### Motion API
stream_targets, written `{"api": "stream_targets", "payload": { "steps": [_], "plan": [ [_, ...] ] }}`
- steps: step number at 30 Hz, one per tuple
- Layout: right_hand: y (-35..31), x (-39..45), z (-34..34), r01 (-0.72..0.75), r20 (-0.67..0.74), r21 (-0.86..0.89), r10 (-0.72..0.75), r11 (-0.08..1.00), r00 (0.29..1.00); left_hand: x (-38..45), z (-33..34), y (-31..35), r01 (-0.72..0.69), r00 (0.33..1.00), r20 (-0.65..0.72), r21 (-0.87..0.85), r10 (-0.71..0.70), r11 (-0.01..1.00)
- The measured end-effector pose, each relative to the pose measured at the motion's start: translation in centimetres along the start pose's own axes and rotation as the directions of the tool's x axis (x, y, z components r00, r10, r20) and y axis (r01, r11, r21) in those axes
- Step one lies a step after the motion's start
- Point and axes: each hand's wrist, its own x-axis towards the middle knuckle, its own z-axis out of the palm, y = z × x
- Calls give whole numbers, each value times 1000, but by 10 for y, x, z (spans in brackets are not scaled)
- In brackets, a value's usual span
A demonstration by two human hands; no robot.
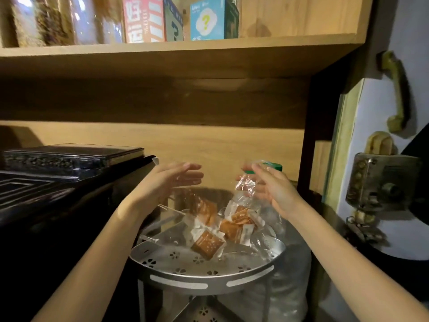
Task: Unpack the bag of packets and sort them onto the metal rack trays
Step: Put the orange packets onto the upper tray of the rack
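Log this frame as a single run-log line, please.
left hand open, holding nothing | right hand grips clear bag | packets on top tray | sorting not started

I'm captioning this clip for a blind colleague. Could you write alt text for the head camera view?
Two bare hands hover above a perforated metal rack tray holding orange packets in clear wrap: the left hand is open, and the right hand holds a clear plastic bag. Wooden shelves above carry boxes and jars.

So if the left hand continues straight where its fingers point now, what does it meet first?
Probably the clear plastic bag that the right hand holds; the left hand points at it across an open gap, though depth is uncertain.
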Motion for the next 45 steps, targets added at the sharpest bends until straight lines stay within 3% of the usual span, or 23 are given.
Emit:
{"api": "stream_targets", "payload": {
  "steps": [6, 10, 13, 17, 20, 22, 27, 30, 33, 35, 38, 40, 42, 45],
  "plan": [
    [-4, 0, 2, 29, -15, 139, -27, 990, 1000, -14, -2, -17, -34, 990, -137, -66, 25, 997],
    [-5, 5, 0, 6, -35, 187, 1, 982, 999, -29, -4, -34, 57, 998, -44, 77, -54, 995],
    [-5, 6, -6, -67, 6, 204, 67, 977, 998, -27, 2, -35, -1, 983, -182, 33, 7, 999],
    [7, -3, -24, -235, 138, 208, 209, 950, 968, -22, 7, -35, 24, 956, -291, -63, -42, 998],
    [23, -19, -31, -366, 260, 6, 351, 931, 899, -21, 8, -37, 36, 945, -320, -106, -69, 994],
    [29, -28, -27, -377, 253, -172, 410, 910, 876, -21, 10, -38, 37, 939, -337, -102, -69, 994],
    [25, -24, -22, -224, -4, -25, 224, 974, 975, -18, 11, -24, 12, 935, -350, -135, -59, 991],
    [15, -21, -20, -140, -11, -14, 140, 990, 990, -17, 10, -10, -22, 947, -322, -122, -18, 992],
    [6, -18, -18, -61, -24, 122, 65, 991, 998, -18, 10, 1, -48, 949, -314, -102, 14, 994],
    [2, -18, -16, -57, -7, 165, 59, 985, 998, -20, 12, 2, -80, 920, -390, -89, 39, 993],
    [3, -17, -18, -55, -49, 227, 68, 972, 996, -28, 12, -13, -73, 825, -565, -58, 27, 996],
    [4, -15, -20, -77, -58, 251, 95, 965, 994, -38, 11, -29, 68, 873, -482, -30, -73, 997],
    [6, -12, -20, -125, -49, 262, 142, 957, 989, -46, 15, -45, 198, 945, -281, 89, -166, 976],
    [7, -9, -18, -150, -52, 248, 168, 957, 984, -48, 20, -55, 173, 953, -269, 104, -140, 979]
  ]
}}
